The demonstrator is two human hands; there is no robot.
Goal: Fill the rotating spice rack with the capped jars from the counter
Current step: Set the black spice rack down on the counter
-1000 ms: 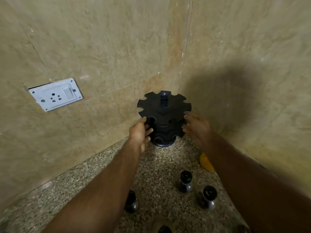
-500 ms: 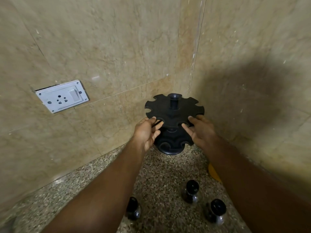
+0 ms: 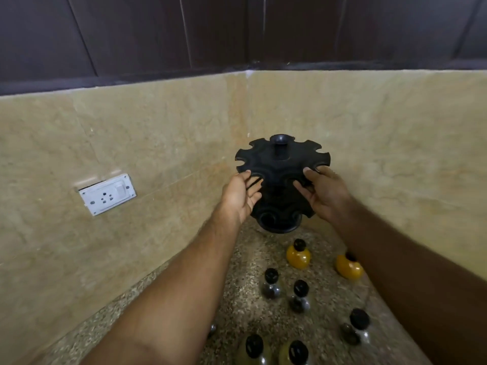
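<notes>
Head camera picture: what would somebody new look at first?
First, the black spice rack in the corner where the two tan walls meet, with the left hand and right hand on either side of it, fingers on its notched top. Next, the black-capped jars on the speckled counter below, such as the yellow jar. A white socket sits on the left wall.

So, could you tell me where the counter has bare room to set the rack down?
Bare counter lies left of the left forearm, along the socket wall. Between the forearms, capped jars crowd it.
</notes>
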